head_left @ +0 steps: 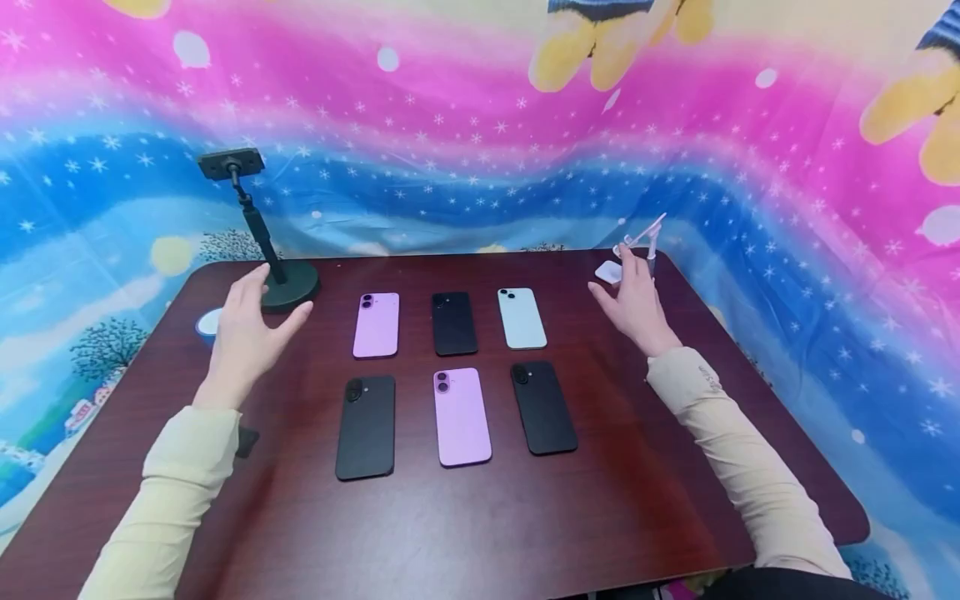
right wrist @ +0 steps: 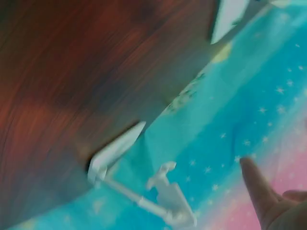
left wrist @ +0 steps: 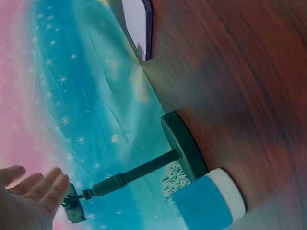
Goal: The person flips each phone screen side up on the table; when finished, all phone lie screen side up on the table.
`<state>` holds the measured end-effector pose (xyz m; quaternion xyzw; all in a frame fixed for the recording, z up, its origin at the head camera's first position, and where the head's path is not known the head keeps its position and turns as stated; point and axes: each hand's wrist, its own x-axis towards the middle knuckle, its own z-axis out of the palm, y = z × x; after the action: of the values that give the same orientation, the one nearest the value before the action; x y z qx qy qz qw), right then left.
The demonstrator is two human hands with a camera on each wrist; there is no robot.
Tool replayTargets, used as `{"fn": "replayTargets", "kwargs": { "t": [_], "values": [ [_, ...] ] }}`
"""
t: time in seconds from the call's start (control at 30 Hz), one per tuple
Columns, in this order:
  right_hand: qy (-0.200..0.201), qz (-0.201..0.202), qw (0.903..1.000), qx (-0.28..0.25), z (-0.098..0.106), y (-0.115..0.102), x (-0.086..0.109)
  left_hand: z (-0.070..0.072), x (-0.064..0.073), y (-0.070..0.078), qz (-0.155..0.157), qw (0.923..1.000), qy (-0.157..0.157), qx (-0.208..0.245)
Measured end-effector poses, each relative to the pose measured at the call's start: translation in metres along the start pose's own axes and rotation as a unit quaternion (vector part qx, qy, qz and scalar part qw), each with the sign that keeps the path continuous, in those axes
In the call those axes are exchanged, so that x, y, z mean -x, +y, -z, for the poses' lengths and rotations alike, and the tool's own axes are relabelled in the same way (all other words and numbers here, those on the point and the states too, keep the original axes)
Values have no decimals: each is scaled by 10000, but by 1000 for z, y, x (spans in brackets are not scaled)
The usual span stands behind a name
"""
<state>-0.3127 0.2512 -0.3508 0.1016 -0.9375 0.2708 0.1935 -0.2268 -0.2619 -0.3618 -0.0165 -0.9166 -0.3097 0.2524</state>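
Note:
My left hand is raised near the dark green phone stand, thumb spread from the fingers, holding nothing. In the left wrist view its extended fingers overlap the top of that stand. On the other side, my right hand hovers by the white folding phone stand, fingers extended and grasping nothing. The right wrist view shows the white stand apart from the fingers. Between the hands, phones lie face down in two rows of three: far row pink, black, pale green; near row black, pink, black.
A blue container with a white top stands beside the green stand's base, partly behind my left hand in the head view. The dark red wooden table has rounded corners. A printed cloth hangs right behind its back edge.

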Motion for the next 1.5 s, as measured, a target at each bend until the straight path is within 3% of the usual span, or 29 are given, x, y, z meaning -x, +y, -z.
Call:
{"fn": "replayTargets", "kwargs": {
  "t": [0.1, 0.17, 0.23, 0.3, 0.4, 0.53, 0.7, 0.87, 1.0, 1.17, 1.23, 1.5],
  "values": [
    [-141, -471, 9952, -850, -4, -8, -3, -5, -4, -3, 241, 9986, 321, 339],
    [-443, -941, 9809, -1646, -7, -14, -5, -8, -8, -6, 622, 9960, 386, 520],
    [-783, -1418, 9552, -2477, -12, -23, -7, -11, -11, -10, 1095, 9912, 352, 654],
    [-1105, -1818, 9196, -3304, -18, -33, -8, -13, -15, -12, 1513, 9843, 270, 868],
    [-1479, -2222, 8719, -4106, -28, -50, -7, -16, -20, -13, 1850, 9749, 48, 1241],
    [-2008, -2501, 8316, -4534, -49, -72, -3, -22, -24, -13, 1936, 9697, -324, 1452],
    [-2681, -2549, 7917, -4861, -88, -108, 6, -32, -25, -19, 1881, 9703, -670, 1367],
    [-3112, -2510, 7584, -5148, -125, -142, 15, -45, -29, -16, 1601, 9744, -950, 1257],
    [-3422, -2504, 7409, -5209, -148, -167, 19, -53, -32, -18, 1430, 9742, -1284, 1182],
    [-3590, -2667, 7144, -5382, -171, -190, 20, -65, -38, -25, 1454, 9678, -1699, 1156],
    [-3610, -2789, 7080, -5391, -179, -196, 21, -72, -40, -29, 1519, 9639, -1858, 1152],
    [-3609, -3091, 7132, -5152, -204, -211, 24, -89, -51, -41, 1587, 9487, -2454, 1210]
  ]
}}
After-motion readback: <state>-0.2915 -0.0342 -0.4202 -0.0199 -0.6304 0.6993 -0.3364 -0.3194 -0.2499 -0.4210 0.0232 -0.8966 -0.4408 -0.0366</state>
